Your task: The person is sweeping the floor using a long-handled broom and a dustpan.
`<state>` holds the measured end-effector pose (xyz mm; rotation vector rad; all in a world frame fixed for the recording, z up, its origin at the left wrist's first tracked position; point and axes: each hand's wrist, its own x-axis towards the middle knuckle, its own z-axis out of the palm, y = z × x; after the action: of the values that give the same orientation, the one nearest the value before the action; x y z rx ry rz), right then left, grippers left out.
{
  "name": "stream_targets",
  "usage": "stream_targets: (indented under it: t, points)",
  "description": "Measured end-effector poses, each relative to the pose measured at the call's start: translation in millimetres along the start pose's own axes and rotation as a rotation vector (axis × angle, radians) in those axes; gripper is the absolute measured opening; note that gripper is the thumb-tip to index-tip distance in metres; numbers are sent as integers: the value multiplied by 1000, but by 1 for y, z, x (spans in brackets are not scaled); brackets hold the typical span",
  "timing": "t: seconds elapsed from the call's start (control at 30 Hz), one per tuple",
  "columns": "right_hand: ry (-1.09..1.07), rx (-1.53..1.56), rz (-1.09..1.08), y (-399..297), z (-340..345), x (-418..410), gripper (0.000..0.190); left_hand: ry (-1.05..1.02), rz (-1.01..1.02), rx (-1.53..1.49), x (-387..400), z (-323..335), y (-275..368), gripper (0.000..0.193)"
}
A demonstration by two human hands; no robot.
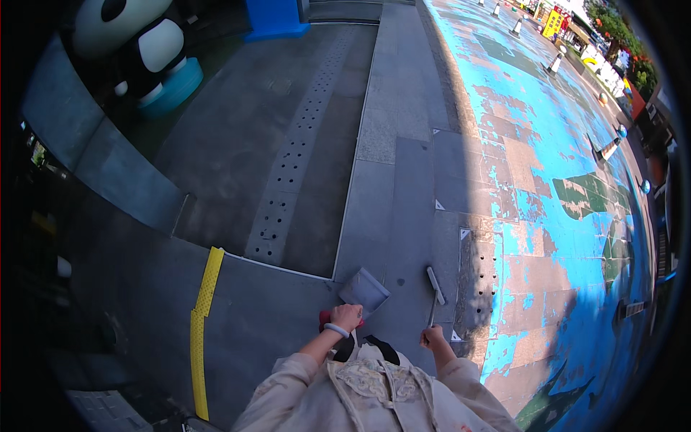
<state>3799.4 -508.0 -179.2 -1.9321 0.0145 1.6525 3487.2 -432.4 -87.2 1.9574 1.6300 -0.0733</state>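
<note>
My left hand, with a pale bangle at the wrist, grips a long-handled dustpan, its handle largely hidden beneath the fist. The grey dustpan sits just past that hand, low over the dark paving. Something red shows beside the same hand; I cannot tell what it is. In my right hand is the thin handle of a broom. Its narrow, light-coloured broom head lies at or near the ground, to the right of the dustpan and apart from it.
A strip of yellow tactile edging runs along the floor at left. Beyond it stand a low grey wall and a panda statue. Sunlit blue-painted paving spreads to the right, with bollards such as this cone along it.
</note>
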Motion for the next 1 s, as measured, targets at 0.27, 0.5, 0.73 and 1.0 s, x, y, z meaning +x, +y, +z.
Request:
stream_targets:
  t: [0.27,0.5,0.73,1.0]
  points:
    - [-148,-45,137,-24,33,-89,48,23,-17,-68,40,-37,-30,10]
    - [31,123,-50,-99,-6,-36,36,76,21,-114,96,-55,-9,9]
    - [32,-76,-89,-217,-29,77,22,35,5,-138,153,-52,50,13]
    - [-228,-459,68,-252,-21,26,40,-21,-125,-59,195,-59,106,14]
